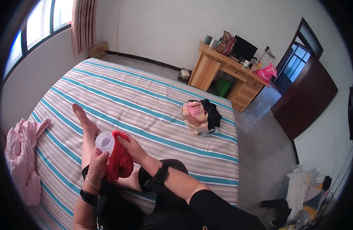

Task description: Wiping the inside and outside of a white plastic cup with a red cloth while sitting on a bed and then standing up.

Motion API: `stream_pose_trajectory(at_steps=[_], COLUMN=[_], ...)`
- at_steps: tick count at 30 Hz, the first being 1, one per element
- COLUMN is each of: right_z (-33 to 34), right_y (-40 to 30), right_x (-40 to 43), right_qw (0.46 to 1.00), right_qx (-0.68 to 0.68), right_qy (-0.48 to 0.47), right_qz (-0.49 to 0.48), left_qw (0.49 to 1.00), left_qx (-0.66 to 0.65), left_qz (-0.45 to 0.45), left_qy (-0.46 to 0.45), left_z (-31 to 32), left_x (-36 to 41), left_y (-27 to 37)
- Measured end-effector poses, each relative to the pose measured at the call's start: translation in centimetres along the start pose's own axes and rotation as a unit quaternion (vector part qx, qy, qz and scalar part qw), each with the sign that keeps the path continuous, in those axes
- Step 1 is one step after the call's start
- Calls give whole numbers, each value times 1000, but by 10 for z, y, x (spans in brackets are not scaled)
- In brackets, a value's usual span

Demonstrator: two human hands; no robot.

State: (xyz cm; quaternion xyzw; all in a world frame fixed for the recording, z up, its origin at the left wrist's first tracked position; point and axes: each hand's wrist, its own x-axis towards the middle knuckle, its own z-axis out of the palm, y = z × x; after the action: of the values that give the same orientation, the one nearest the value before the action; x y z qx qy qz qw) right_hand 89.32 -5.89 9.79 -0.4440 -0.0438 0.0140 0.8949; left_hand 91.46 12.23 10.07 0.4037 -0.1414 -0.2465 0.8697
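My left hand [98, 163] grips a white plastic cup [105, 141] by its lower side, with the thumb on the outer wall and the open rim facing up towards me. Against the cup's right side lies a red cloth [121, 165], bunched and hanging down between my hands. The fingers and thumb of my right hand [132, 149] pinch the upper part of this cloth close to the cup. Both hands are above my legs, on a bed with a striped sheet [153, 115]. The cup's underside is hidden by my left hand and the cloth.
Pink clothing [23, 161] lies at the bed's left edge. A bundle of pink, yellow and black fabric [201, 116] rests near its far right corner. Beyond stand a wooden desk [205, 69] and an open dark door [305, 100]. Clothes [297, 192] are heaped at the lower right.
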Motion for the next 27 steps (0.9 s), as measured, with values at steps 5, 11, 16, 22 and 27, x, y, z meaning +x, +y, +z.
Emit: stream_pose_trajectory(at_steps=[5,11,16,22,27], right_z=[-16,-18,-25,-29,-28], right_y=[21,24,40,35,28], right_x=[7,4,-1,0,-1], right_qw=[990,981,972,990,990], right_qx=[74,113,65,65,106], right_qy=[72,-36,-108,-55,72], right_qz=[98,155,196,109,57], left_qw=[1000,995,993,998,1000], left_qx=[0,53,72,14,-6], left_qz=[-14,37,58,28,-8], left_qy=[25,81,75,50,19], left_z=[-20,-23,-28,-40,-38], left_x=[8,26,23,18,3], left_y=[-23,-28,-33,-41,-40])
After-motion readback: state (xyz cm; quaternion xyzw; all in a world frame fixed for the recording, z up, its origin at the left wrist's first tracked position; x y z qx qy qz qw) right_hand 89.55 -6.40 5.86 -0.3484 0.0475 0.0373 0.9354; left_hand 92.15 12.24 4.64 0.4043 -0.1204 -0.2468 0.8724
